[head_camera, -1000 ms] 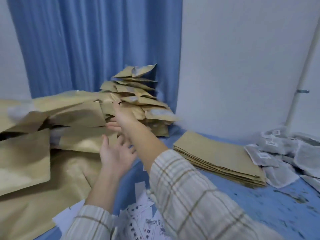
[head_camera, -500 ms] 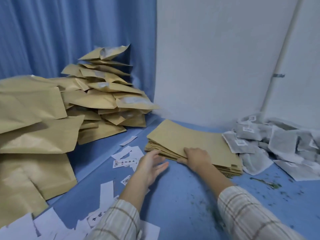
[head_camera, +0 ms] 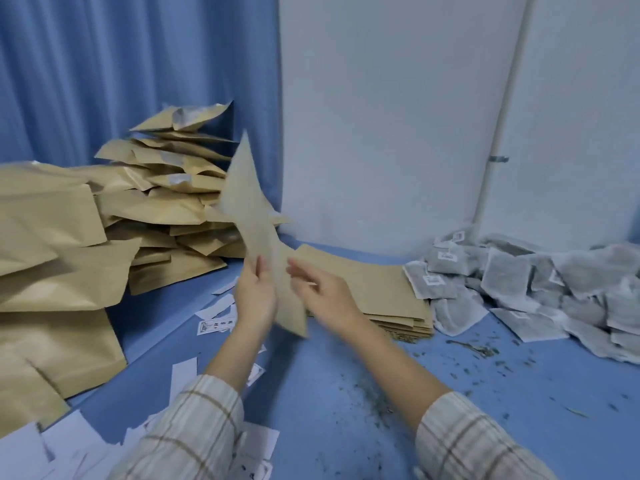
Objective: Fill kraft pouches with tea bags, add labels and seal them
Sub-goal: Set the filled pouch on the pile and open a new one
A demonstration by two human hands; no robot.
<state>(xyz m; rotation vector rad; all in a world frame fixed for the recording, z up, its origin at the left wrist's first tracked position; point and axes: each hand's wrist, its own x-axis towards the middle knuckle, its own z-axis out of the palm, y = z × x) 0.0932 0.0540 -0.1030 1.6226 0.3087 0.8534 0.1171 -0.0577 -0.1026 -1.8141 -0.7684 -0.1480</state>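
An empty flat kraft pouch (head_camera: 249,209) stands on edge in the air at the middle, blurred by motion. My left hand (head_camera: 254,296) grips its lower part, thumb on the near face. My right hand (head_camera: 325,299) is just to the right of the pouch with fingers spread and loose; whether they touch it I cannot tell. Behind the hands lies a stack of flat kraft pouches (head_camera: 374,289). A heap of grey tea bags (head_camera: 540,285) with small white tags lies at the right. White labels (head_camera: 216,325) are scattered on the blue table (head_camera: 346,393).
A big pile of filled kraft pouches (head_camera: 104,230) covers the left side, against a blue curtain (head_camera: 121,64). Loose tea crumbs (head_camera: 474,351) dot the table. A white wall (head_camera: 381,116) with a thin pipe (head_camera: 498,133) closes the back.
A second ago both hands reached into the filled pile at left. They then moved to the flat stack, and now one pouch is lifted off it and held upright.
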